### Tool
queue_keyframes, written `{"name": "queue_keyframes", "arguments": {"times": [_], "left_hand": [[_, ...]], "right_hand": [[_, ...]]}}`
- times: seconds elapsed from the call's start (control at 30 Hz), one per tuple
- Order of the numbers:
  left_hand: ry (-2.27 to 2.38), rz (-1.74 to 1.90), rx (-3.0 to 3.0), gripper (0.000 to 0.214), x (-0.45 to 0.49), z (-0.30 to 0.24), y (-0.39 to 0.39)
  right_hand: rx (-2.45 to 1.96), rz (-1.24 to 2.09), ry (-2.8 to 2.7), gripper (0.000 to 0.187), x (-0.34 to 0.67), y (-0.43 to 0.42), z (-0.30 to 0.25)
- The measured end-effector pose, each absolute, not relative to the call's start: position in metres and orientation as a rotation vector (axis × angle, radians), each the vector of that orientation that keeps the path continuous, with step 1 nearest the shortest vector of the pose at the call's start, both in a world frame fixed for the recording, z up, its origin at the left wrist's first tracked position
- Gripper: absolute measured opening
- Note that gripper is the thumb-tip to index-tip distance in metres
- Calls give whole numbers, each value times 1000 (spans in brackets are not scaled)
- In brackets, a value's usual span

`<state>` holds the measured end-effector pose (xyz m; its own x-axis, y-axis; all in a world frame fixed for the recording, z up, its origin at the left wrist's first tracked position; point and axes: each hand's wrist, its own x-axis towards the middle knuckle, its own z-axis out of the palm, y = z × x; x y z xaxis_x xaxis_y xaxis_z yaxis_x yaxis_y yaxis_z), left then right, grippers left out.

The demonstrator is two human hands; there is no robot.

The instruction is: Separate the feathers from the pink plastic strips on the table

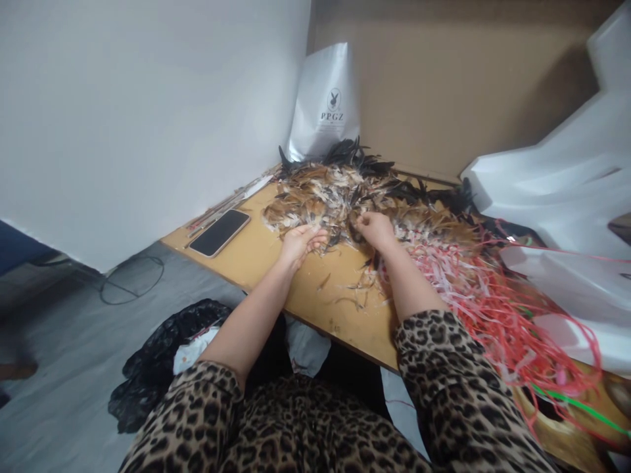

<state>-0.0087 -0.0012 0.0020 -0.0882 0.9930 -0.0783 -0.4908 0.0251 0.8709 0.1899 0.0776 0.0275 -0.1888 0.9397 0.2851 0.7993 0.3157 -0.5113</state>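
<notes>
A big heap of brown, white and black feathers (pixel 345 187) lies on the wooden table (pixel 256 263). My left hand (pixel 300 242) rests at the near edge of the heap, fingers curled round a small bunch of feathers. My right hand (pixel 375 228) is beside it, fingers pinched into the feathers at the heap's edge. A few loose feathers (pixel 352 299) lie on the table between my forearms.
A phone (pixel 219 232) lies face up at the table's left edge, next to some thin sticks (pixel 231 200). A white bag (pixel 324 102) stands in the corner. Red and pink strings (pixel 493 309) sprawl on the right, beside white foam sheets (pixel 566 184). A black bag (pixel 162 355) lies on the floor.
</notes>
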Motion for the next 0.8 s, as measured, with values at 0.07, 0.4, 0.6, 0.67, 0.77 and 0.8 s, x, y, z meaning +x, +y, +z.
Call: {"name": "queue_keyframes", "arguments": {"times": [0.07, 0.4, 0.6, 0.67, 0.77, 0.8], "left_hand": [[930, 1434, 735, 19, -9, 2, -2], [917, 1362, 782, 18, -8, -1, -2], [854, 1362, 808, 18, -8, -2, -2], [832, 1365, 812, 18, -7, -2, -2], [819, 1361, 813, 17, -7, -1, -2], [819, 1358, 812, 17, -7, -1, -2]], "right_hand": [[-1388, 728, -1816, 18, 186, 77, 32], [-943, 1662, -1315, 39, 141, 46, 42], [-963, 1575, -1356, 36, 128, 44, 30], [-976, 1523, -1369, 35, 127, 43, 28], [-972, 1477, -1379, 34, 125, 41, 28], [-970, 1469, -1384, 33, 124, 40, 28]]}}
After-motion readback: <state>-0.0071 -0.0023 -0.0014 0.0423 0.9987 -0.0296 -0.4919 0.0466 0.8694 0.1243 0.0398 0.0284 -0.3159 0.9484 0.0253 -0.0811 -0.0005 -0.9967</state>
